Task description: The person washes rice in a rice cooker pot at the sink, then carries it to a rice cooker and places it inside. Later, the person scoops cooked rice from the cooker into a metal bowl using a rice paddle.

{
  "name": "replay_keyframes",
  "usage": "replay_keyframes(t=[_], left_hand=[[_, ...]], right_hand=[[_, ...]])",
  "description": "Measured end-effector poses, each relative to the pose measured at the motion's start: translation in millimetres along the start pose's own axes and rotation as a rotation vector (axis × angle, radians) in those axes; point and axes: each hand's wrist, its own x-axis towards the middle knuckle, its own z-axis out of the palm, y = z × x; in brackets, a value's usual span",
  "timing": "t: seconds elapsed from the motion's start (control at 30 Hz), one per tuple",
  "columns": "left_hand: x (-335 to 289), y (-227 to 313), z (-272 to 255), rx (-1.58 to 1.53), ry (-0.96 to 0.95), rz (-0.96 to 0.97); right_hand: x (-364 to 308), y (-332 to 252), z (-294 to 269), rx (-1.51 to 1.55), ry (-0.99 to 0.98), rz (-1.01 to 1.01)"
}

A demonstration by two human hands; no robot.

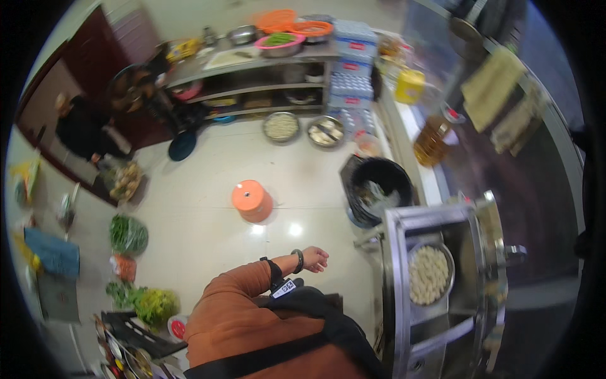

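Note:
My left hand (314,259) is held out in front of my body, above the floor, with a dark bracelet at its wrist. Its fingers look loosely bent and apart, and nothing shows in them. My right hand is out of sight. An orange round stool (250,197) stands on the floor ahead of the hand. To the right is a metal sink (392,265), where a metal bowl (451,268) holds many whitish pieces (429,275), too blurred to name. Between stool and sink sits a black-lined waste bin (396,174) with scraps inside.
A metal shelf table (252,71) carries basins and orange baskets at the back. Two bowls of pale food, one bowl (281,127) left of the other bowl (326,131), rest on the floor. Bagged greens (128,234) lie left. Another person (85,129) stands near the doorway.

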Motion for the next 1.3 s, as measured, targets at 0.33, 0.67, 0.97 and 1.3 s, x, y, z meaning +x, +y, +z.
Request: replay_keyframes(t=[0.33, 0.67, 0.97, 1.3], left_hand=[[-62.4, -38.4, -118.3, -0.236, 0.199, 0.132], [-128.1, -115.2, -122.4, -0.534, 0.432, 0.219], [-207.5, -186.3, -77.7, -0.677, 0.566, 0.327], [-288.8, -203.3, -76.9, -0.841, 0.273, 0.66]], right_hand=[[-26.4, -157.6, 146.1, 0.377, -0.506, -0.096], [-83.9, -190.3, 165.9, 0.61, -1.052, -0.056], [-19.6, -151.0, 115.2, 0.693, -1.002, 0.122], [-136.8, -223.6, 232.4, 0.778, -0.983, 0.171]])
